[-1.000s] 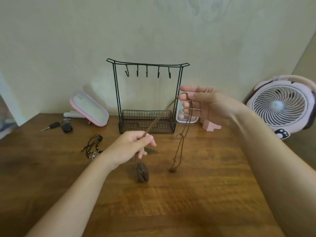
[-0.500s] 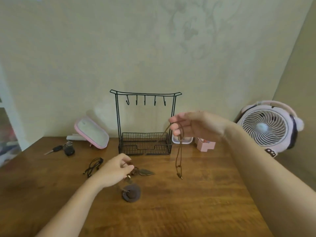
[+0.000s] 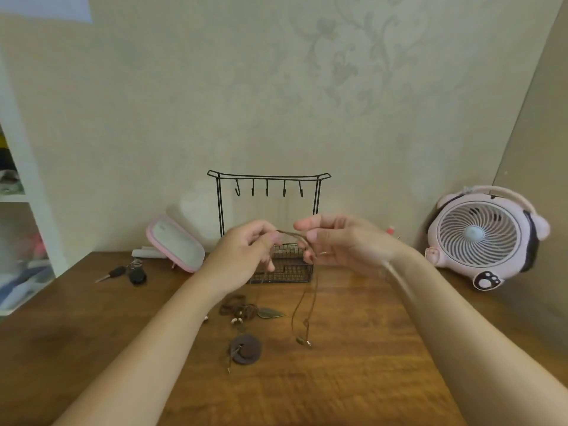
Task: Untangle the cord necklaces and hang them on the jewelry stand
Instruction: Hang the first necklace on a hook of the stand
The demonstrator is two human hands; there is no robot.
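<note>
A brown cord necklace [image 3: 302, 305] stretches between both hands in front of the black wire jewelry stand [image 3: 267, 192]. My left hand [image 3: 246, 253] pinches one part of the cord, my right hand [image 3: 341, 244] pinches it close by. Its loop hangs down to a small end piece just above the table. A round dark pendant [image 3: 246, 350] lies on the wood below, on a strand that runs up toward my left hand. Another brown necklace with beads and a leaf pendant [image 3: 270, 312] lies bunched behind it. The stand's hooks are bare.
A pink fan [image 3: 482, 235] stands at the right against the wall. A pink-rimmed mirror [image 3: 175, 242] leans left of the stand, with keys [image 3: 129, 273] beside it. White shelves [image 3: 18, 210] border the left. The wooden table [image 3: 353, 379] extends toward me.
My left hand rose from near the table to meet my right hand in front of the stand. The view tilted upward. The round pendant now rests on the table.
</note>
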